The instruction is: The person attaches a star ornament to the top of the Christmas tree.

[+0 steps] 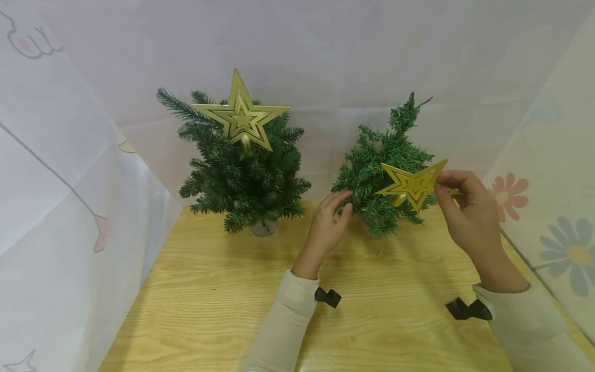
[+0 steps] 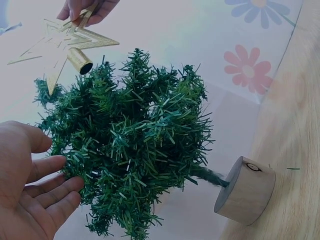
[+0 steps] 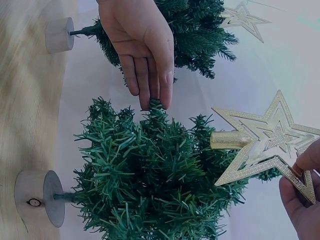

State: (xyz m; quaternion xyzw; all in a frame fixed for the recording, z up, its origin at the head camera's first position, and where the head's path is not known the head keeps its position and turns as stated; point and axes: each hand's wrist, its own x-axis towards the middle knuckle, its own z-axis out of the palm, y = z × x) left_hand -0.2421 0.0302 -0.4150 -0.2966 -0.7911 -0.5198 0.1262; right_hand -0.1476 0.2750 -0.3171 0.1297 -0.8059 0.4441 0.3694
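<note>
My right hand (image 1: 474, 217) pinches a gold star tree topper (image 1: 413, 186) by one of its points, in front of the upper part of the smaller artificial Christmas tree (image 1: 386, 155). A hollow tube (image 3: 227, 140) at the star's base shows in the right wrist view. At the tree's left side is my left hand (image 1: 327, 222), its fingers loosely extended. Its fingertips (image 2: 75, 185) are at the outer green branches; whether they press on them I cannot tell. The tree's trunk stands in a round wooden base (image 2: 246, 190).
To the left stands a fuller Christmas tree (image 1: 246, 175) bearing another gold star topper (image 1: 241, 119), on a pale round base (image 1: 264, 228). Both trees are near the back of the wooden table (image 1: 223, 310). A pale cloth backdrop (image 1: 321, 62) with printed flowers surrounds the back and sides.
</note>
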